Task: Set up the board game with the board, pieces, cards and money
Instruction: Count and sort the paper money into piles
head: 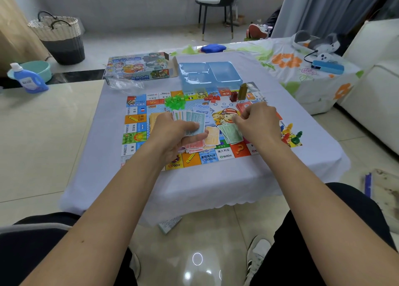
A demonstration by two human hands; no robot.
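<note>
The colourful game board point(138, 121) lies flat on a low table under a pale cloth. My left hand point(174, 134) grips a fanned stack of paper money point(192, 119), mostly blue-green notes. My right hand point(257, 121) hovers over the board's right half with its fingers curled; what it holds is hidden. Green notes point(231, 132), orange notes point(212, 137) and red notes point(194, 147) lie on the board between my hands. Green houses point(174, 101), red houses point(212, 97), a tall brown piece point(243, 91) and a red card pile point(243, 106) sit at the far side. Pawns point(291, 135) lie at the right edge.
A blue plastic insert tray point(224, 74) and the open game box point(138, 67) stand beyond the board. A plastic bag point(123, 83) lies by the box. A booklet point(169, 224) lies on the floor under the table. A detergent bottle point(28, 78), basket point(58, 37) and sofa point(371, 76) surround.
</note>
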